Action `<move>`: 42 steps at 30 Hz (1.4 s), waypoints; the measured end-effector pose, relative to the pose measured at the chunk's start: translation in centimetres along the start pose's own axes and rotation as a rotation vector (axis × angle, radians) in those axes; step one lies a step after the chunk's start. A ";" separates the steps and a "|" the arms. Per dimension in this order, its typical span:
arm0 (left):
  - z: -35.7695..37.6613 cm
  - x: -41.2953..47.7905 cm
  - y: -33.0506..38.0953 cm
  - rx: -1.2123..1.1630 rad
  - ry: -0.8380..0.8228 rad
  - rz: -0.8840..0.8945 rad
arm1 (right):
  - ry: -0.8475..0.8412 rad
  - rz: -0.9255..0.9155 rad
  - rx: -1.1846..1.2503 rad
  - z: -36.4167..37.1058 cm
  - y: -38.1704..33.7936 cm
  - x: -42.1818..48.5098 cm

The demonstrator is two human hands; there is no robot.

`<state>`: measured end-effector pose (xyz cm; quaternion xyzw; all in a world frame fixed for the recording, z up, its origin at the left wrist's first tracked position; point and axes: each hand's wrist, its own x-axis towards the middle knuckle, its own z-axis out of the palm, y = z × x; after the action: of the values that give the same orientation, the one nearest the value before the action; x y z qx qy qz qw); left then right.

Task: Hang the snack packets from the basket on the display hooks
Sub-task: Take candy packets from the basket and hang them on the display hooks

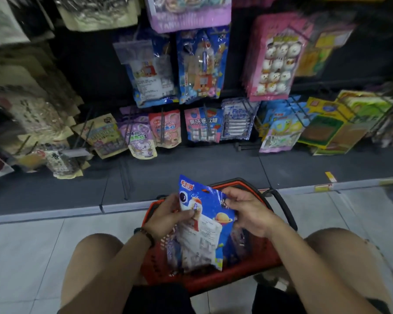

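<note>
A blue snack packet point(202, 220) with a rocket picture is held upright over the red basket point(213, 279) on the floor between my knees. My left hand point(168, 216) grips the packet's left edge. My right hand point(247, 211) pinches its upper right corner. More packets lie in the basket, mostly hidden under the held one. Matching blue packets point(200, 64) hang on display hooks straight ahead on the dark rack.
The rack holds many hanging packets: pink marshmallow bags point(277, 57) at right, small pink and purple candy bags point(163, 128) lower down, brown bags point(32, 114) at left. A dark base shelf point(191, 164) runs below them. Pale floor tiles surround the basket.
</note>
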<state>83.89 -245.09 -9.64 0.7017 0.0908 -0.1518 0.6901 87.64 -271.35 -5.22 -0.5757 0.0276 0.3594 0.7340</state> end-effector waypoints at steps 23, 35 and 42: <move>5.9 -6.7 9.2 0.230 0.472 0.459 | 0.415 -0.440 -0.184 3.9 -6.2 -2.6; 6.5 -4.7 11.9 -0.123 0.243 0.362 | 0.346 -0.587 -0.539 6.0 -8.9 -4.1; 4.9 -3.5 14.4 -0.205 0.167 0.320 | 0.282 -0.604 -0.639 2.2 -10.3 -5.1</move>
<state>85.06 -250.12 5.12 0.6436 0.0501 0.0283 0.7632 88.85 -272.80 6.30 -0.7986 -0.1542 0.0380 0.5805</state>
